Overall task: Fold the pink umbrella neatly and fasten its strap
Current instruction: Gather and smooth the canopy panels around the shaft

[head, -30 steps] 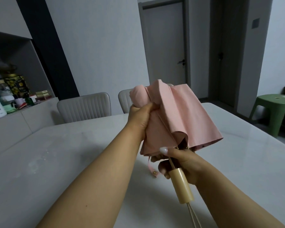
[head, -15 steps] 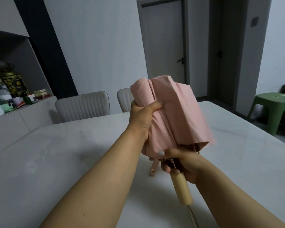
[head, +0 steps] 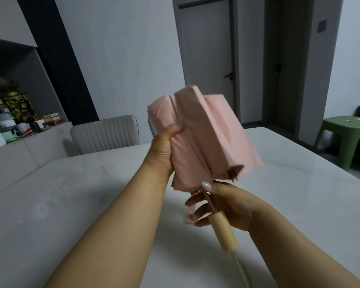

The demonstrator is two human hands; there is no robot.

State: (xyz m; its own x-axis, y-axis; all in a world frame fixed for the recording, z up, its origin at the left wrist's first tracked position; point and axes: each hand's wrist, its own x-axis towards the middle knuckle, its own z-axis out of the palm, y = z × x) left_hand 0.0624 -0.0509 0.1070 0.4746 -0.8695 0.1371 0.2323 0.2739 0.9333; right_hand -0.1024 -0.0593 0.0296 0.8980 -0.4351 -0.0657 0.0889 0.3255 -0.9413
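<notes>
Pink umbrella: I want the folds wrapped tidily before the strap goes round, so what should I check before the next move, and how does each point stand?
1. Left hand grips the gathered canopy: ok, fingers curled round the pink umbrella.
2. Right hand steadies the shaft above the handle: ok, though the fingers look loose.
3. Panels lie flat and wrapped one way: not ok, the right-side panels flare out from the bundle.
4. Rib tips tucked in: not ok, some show at the lower edge.
5. Strap free to reach: ok, it hangs behind the right fingers.
6. Strap fastened: not ok, not yet wrapped.
</notes>
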